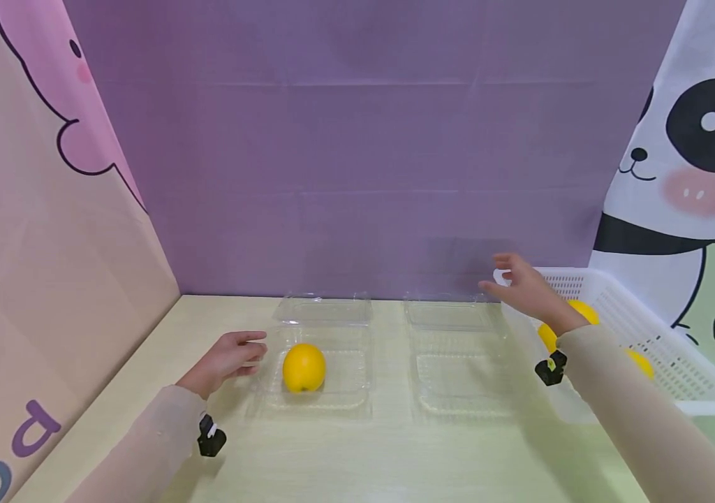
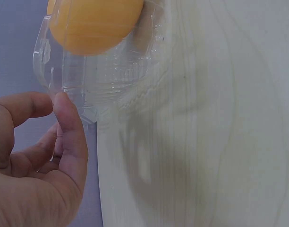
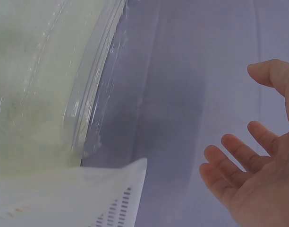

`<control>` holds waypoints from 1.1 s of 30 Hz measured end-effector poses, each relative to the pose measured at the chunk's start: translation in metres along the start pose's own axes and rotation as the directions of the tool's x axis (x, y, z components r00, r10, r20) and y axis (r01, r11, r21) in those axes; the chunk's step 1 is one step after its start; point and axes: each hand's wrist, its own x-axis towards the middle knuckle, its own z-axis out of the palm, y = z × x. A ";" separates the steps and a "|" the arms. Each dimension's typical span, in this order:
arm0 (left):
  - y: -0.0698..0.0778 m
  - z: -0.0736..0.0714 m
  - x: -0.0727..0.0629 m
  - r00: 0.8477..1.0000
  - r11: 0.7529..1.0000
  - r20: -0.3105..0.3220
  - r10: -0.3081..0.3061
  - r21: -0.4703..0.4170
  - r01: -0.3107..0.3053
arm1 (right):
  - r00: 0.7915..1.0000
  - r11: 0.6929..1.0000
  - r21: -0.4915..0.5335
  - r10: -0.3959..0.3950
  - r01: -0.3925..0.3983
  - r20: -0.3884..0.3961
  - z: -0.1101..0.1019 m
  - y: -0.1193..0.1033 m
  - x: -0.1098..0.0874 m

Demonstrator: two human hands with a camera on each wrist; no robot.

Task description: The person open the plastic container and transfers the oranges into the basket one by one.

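A yellow-orange round fruit, like an orange (image 1: 304, 368), sits in the left clear plastic box (image 1: 348, 377), whose lid is folded back. My left hand (image 1: 228, 362) hovers just left of this box with loosely bent fingers. In the left wrist view, its thumb and index finger (image 2: 71, 127) come close together and overlap the box's rim, with nothing seen between them. My right hand (image 1: 526, 290) is raised over the back left corner of the white basket (image 1: 703, 381). Its fingers (image 3: 225, 168) are spread and relaxed, holding nothing.
A second clear box (image 1: 458, 391), also with its lid back, stands between the left box and the basket. Several more oranges (image 1: 640, 363) lie in the basket, partly hidden by my right arm. A purple cloth (image 1: 357, 175) hangs behind the pale wooden table (image 1: 357, 461).
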 end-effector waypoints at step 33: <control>0.001 0.000 -0.003 1.000 1.000 0.008 -0.003 0.005 0.003 | 0.987 0.980 0.119 -0.163 0.162 -0.003 0.059 -0.030 0.004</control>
